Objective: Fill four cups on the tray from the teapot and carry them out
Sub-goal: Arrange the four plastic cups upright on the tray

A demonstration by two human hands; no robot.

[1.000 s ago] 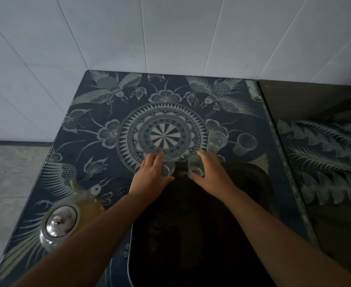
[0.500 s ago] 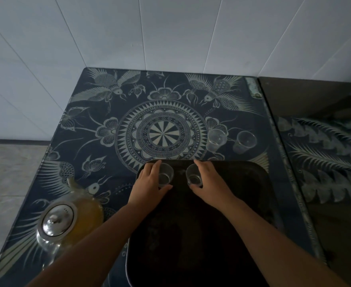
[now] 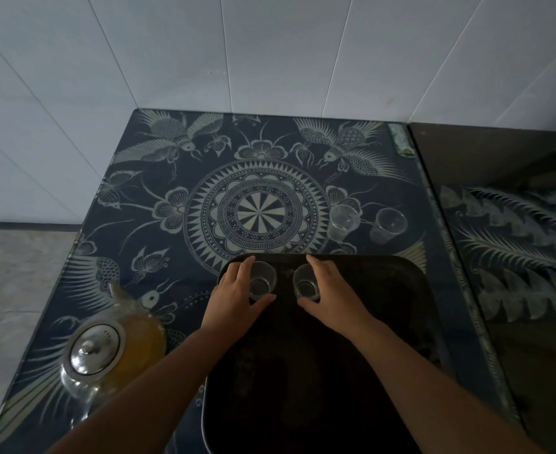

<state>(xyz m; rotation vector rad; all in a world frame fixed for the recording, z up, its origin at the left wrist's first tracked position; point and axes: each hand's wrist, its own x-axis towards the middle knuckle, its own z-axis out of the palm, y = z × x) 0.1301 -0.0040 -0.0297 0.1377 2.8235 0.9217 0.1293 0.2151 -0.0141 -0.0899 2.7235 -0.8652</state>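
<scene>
**Grip.** The fingers (image 3: 244,268) of the left hand (image 3: 237,291) curl round the outer wall of the left-hand cup (image 3: 263,283), and the thumb closes on its near side. The right hand (image 3: 334,290) mirrors this on the right-hand cup (image 3: 306,282), its fingers wrapped over the outer wall and its thumb tucked under the near side. Neither hand is spread flat.

**Cups in hand.** Both are clear and upright, and stand a little apart. They sit at the far edge of the dark tray (image 3: 388,299), at about 11 and 12 o'clock on it. The dim view does not show whether their bases bear fully on the tray. No coloured liquid shows in either.

**Remaining cups.** Two further cups (image 3: 343,221) stand off the tray on the patterned table (image 3: 132,204), at about 1 o'clock from it, close together. They look empty.

**Teapot.** The glass teapot (image 3: 106,352) holds amber liquid under a metal lid. It stands on the table at about 8 o'clock from the tray, and neither hand touches it.

**Progress, as judged.** The task is at an early stage.
- Two of the four cups are being placed on the tray.
- Two cups have yet to be brought over.
- No pouring is evident.
- Filling all four cups and carrying the tray out remain outstanding.
</scene>
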